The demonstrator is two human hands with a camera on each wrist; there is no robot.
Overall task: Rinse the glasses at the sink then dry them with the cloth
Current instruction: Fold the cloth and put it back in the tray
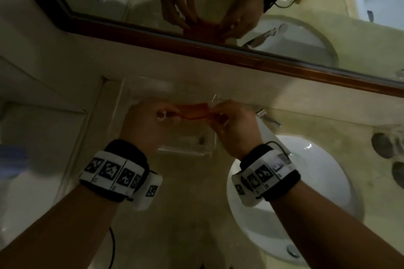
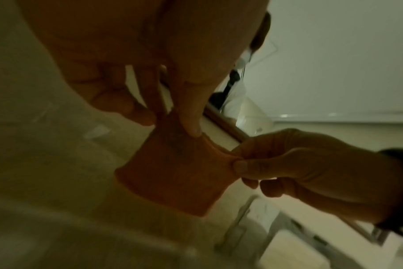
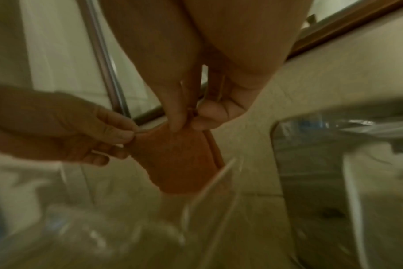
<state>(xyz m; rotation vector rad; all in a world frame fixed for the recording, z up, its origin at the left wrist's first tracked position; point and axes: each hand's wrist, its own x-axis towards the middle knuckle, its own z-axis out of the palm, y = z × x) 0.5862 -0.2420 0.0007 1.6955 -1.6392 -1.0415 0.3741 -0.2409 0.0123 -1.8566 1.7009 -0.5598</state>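
Note:
A small orange cloth [image 1: 193, 112] is stretched flat between my two hands above the counter. My left hand [image 1: 166, 114] pinches its left top corner between thumb and fingers, as the left wrist view shows [image 2: 170, 116]. My right hand [image 1: 218, 116] pinches the opposite corner [image 3: 191, 116]. The cloth [image 2: 177, 174] hangs down as a folded square [image 3: 179, 160]. A pair of glasses with dark lenses [image 1: 384, 146] lies blurred on the counter at the far right, away from both hands.
A clear acrylic tray [image 1: 185, 152] sits on the beige counter under my hands. The white sink [image 1: 323, 183] lies to the right, its chrome faucet [image 1: 267, 118] behind it. A wood-framed mirror [image 1: 218, 49] runs along the wall.

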